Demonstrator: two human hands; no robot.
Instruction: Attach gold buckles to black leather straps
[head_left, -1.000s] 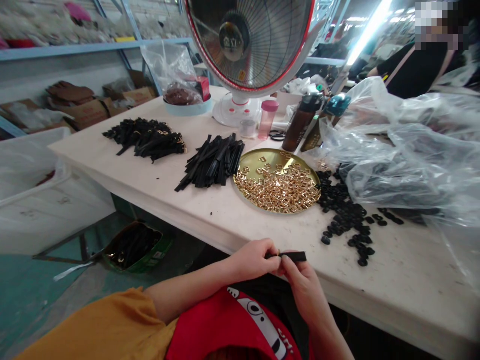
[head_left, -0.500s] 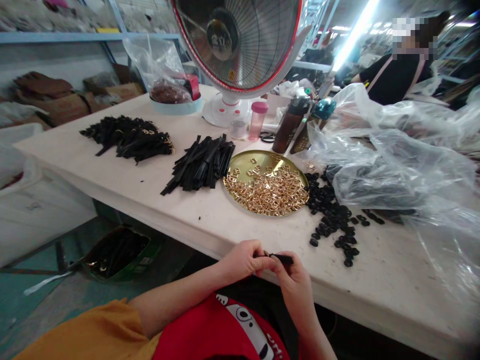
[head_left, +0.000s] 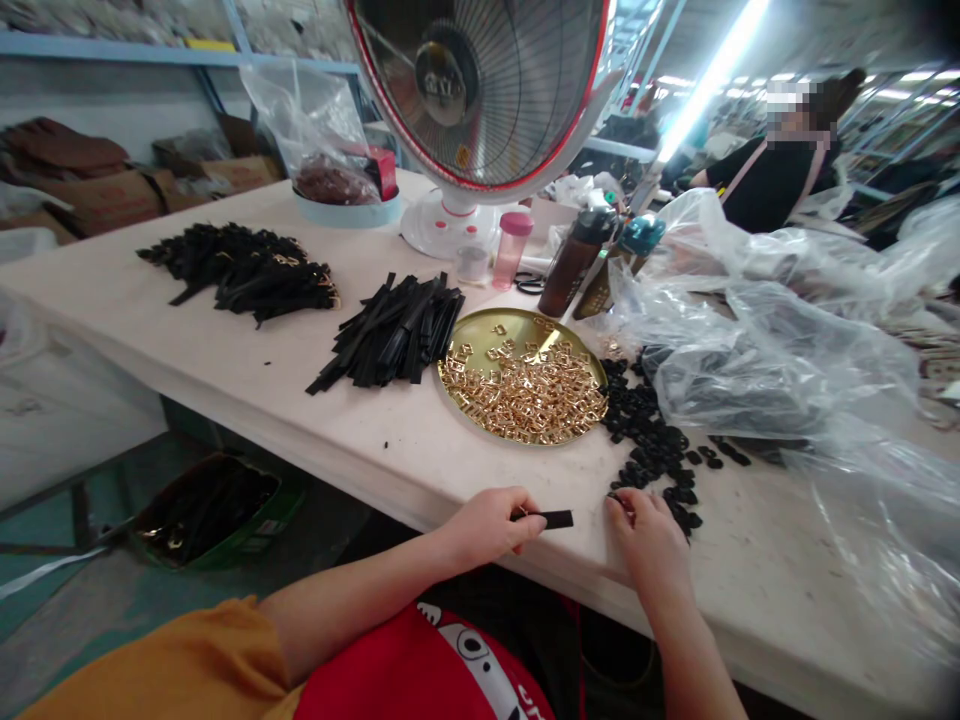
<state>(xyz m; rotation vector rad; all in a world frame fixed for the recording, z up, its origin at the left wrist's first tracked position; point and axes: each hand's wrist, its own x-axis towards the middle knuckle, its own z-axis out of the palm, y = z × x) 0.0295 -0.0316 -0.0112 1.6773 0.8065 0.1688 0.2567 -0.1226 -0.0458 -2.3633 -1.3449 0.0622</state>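
The black strap is above the near edge of the table, pinched between the fingers of the left hand, its end pointing out, probably to leave it accessible. The right hand is at the scattered black pieces; its fingers are curled (whether they grip one, I cannot tell). Beyond, a round tray gathers gold buckles, its rim presumably preventing them from scattering.
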